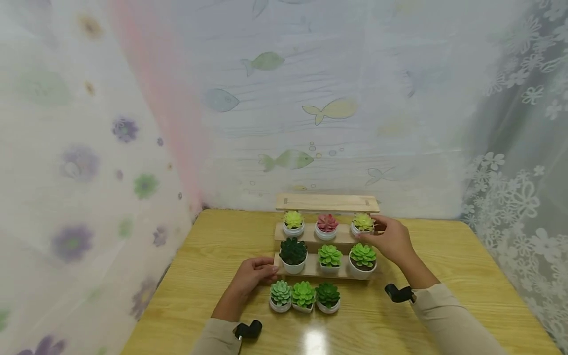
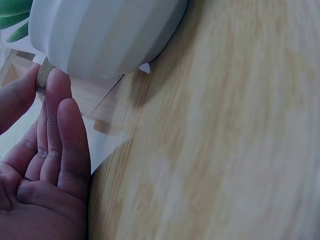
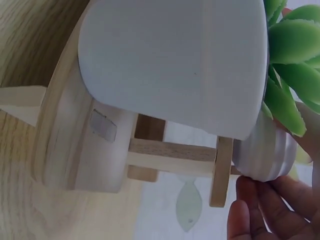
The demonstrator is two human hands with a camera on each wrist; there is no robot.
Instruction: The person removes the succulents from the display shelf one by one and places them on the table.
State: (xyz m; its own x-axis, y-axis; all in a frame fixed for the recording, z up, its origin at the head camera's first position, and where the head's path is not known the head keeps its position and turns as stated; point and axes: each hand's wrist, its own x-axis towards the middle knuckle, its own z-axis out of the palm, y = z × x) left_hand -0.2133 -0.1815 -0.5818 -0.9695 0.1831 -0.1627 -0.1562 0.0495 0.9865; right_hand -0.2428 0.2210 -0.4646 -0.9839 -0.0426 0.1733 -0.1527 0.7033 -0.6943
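Note:
A three-tier wooden plant stand [image 1: 326, 203] holds small potted succulents on its middle and bottom boards. My left hand [image 1: 252, 276] pinches the left end of the bottom board [image 2: 44, 75] between thumb and fingertip. Near it, a dark green succulent [image 1: 293, 251] in a white pot stands on that board. At the middle board's right end, my right hand [image 1: 394, 239] holds the white ribbed pot of a yellow-green succulent [image 1: 363, 223], fingertips against the pot [image 3: 267, 150]. Just below sits a bright green succulent [image 1: 363, 255] in a larger white pot.
A red succulent [image 1: 327, 224] and another yellow-green one [image 1: 293, 220] share the middle board. A bright green succulent [image 1: 330, 257] sits mid-bottom board. Three more succulents [image 1: 303, 296] stand in a row on the wooden table [image 1: 213, 236] before the stand. Patterned curtains [image 1: 284, 128] hang behind.

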